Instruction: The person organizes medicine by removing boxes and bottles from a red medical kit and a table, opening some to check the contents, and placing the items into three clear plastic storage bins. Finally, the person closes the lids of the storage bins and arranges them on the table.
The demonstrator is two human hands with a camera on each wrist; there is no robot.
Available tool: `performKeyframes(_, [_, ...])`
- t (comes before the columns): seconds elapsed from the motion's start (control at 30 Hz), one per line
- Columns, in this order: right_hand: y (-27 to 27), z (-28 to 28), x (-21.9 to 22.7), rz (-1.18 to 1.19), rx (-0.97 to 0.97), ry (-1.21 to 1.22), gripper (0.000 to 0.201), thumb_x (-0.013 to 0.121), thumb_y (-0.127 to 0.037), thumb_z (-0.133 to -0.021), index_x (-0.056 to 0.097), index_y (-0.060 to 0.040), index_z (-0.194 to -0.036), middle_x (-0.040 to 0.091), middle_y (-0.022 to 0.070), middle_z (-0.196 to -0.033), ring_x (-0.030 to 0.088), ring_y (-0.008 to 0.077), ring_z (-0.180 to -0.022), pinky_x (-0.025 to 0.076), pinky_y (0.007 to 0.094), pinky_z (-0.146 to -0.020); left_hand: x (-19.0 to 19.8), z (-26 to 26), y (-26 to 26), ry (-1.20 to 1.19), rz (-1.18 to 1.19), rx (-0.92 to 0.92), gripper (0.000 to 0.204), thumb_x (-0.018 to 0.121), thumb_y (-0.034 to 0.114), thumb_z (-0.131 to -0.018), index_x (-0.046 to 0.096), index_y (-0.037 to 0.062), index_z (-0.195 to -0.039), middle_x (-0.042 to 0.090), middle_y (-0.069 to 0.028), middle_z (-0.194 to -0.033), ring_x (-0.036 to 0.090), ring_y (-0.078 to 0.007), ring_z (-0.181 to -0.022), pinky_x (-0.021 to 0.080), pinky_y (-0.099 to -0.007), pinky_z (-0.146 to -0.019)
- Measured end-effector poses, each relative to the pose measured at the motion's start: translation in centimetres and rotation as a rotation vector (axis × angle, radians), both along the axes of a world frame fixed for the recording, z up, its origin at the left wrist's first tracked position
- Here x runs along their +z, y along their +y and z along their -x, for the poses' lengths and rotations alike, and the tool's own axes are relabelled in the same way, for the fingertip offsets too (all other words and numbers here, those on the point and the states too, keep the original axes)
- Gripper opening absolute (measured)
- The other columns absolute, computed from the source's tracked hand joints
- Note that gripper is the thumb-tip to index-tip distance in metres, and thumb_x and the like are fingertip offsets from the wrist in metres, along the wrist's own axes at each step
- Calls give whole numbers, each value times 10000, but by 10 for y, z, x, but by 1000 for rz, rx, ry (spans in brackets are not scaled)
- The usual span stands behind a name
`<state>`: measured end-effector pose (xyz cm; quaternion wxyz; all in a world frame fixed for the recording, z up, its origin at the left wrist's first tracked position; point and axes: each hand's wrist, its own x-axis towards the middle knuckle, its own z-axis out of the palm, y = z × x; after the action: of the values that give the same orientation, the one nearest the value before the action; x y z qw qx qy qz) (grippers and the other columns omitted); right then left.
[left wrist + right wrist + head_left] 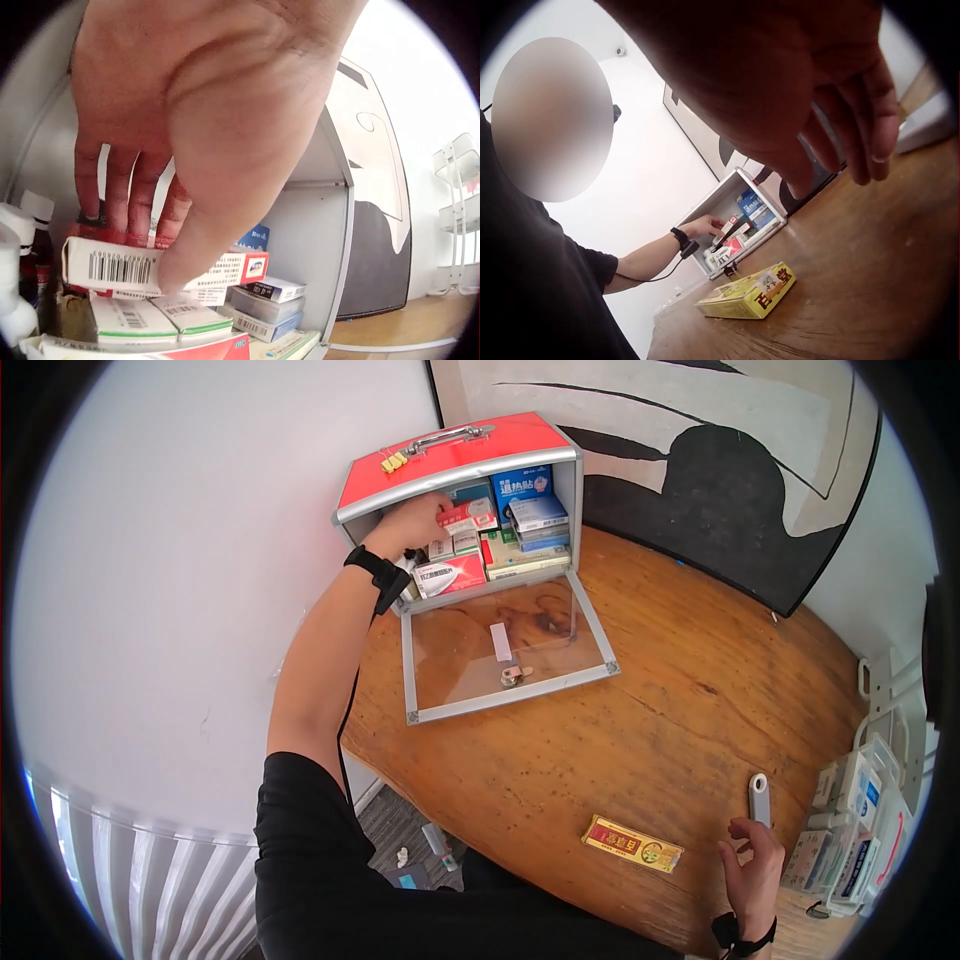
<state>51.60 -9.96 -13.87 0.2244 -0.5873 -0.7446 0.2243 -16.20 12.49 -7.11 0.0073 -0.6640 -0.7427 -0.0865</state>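
Note:
Inside the red case (360, 482), the left hand (408, 526) holds a red and white carton (472, 516). In the left wrist view, the thumb of the left hand (217, 120) lies on the front of this carton (112, 264), with the fingers behind it; white-green boxes (131, 319) are just below. The right hand (755, 868) is over the table's right side with loosely bent fingers, holding nothing visible, beside a grey-white handheld object (760, 800). A yellow box (632, 844) lies left of it. In the right wrist view the fingers of the right hand (802, 90) hang down.
The case's transparent door (480, 645) lies folded down on the wooden table (690, 690). Blue boxes (540, 512) fill the case's right side; dark bottles (37, 225) stand at its left. A clear container of packages (850, 820) is at the far right. A framed picture (720, 470) stands behind.

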Motion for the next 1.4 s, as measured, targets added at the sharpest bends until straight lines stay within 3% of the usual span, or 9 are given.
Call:
performKeyframes(0.37, [-7,-9,-4,-11,-35,0,340,832,87,-800,735,22,-1120,764,166,-993,762,288,-930,581,368,-774,-2,-29,20,186,-34,124,394,801,96,-894,725,38,-1277,773,-196,-1235,747,-362,-1168,603,-473,-986])
performKeyframes(0.53, [-2,-16,-6,-11,5,-24,328,841,21,-833,729,-5,-1140,762,177,-1027,750,353,-934,578,401,-766,7,-55,5,246,-152,-98,374,784,65,-890,723,63,-1258,745,-189,-1233,705,-378,-1221,566,-483,-1064])
performKeyframes(0.73, [-6,4,13,-3,100,-87,392,922,-125,-841,743,-18,-1173,768,186,-1110,747,386,-940,619,422,-825,-25,-26,39,301,-234,-384,474,642,7,-918,712,104,-1376,685,-184,-1399,641,-398,-1336,526,-485,-1156])
performKeyframes(0.87, [-16,10,11,-46,209,-130,499,954,-244,-827,738,-14,-1213,744,192,-1185,739,390,-983,630,434,-873,-10,-53,21,526,-108,-276,486,599,51,-979,703,167,-1440,515,-238,-1658,532,-467,-1477,437,-484,-1255])
performKeyframes(0.97, [-20,13,6,-133,337,-191,567,938,-297,-840,711,-15,-1276,718,175,-1212,721,374,-1060,626,441,-876,-15,-35,33,680,-107,-309,312,569,127,-1013,753,134,-1265,519,-245,-1650,557,-442,-1458,462,-493,-1218])
performKeyframes(1.17, [-23,23,-5,-89,461,-172,541,887,-280,-881,671,-29,-1308,687,149,-1169,706,347,-1049,616,452,-839,-12,-57,23,551,-72,-244,288,583,81,-981,744,79,-1219,564,-215,-1585,593,-408,-1403,498,-475,-1172])
performKeyframes(1.23, [-21,26,-10,-81,478,-167,519,884,-262,-882,674,-25,-1293,685,151,-1145,714,353,-1008,616,451,-822,-23,-40,16,614,-358,-390,249,584,60,-968,739,47,-1164,633,-191,-1445,631,-384,-1321,523,-467,-1119])
performKeyframes(1.33, [-14,30,-12,-87,485,-168,481,882,-228,-879,685,-16,-1262,682,155,-1100,723,366,-935,614,448,-787,4,-83,-25,649,-379,-569,205,625,53,-920,748,67,-1084,667,-120,-1060,678,-318,-1096,565,-445,-957])
performKeyframes(1.4, [-13,31,-4,-77,431,-174,429,887,-189,-865,704,0,-1204,684,165,-1046,721,373,-899,612,450,-749,12,-117,-59,568,-358,-629,190,662,73,-897,753,71,-1064,672,-112,-1017,687,-318,-1056,572,-441,-933])
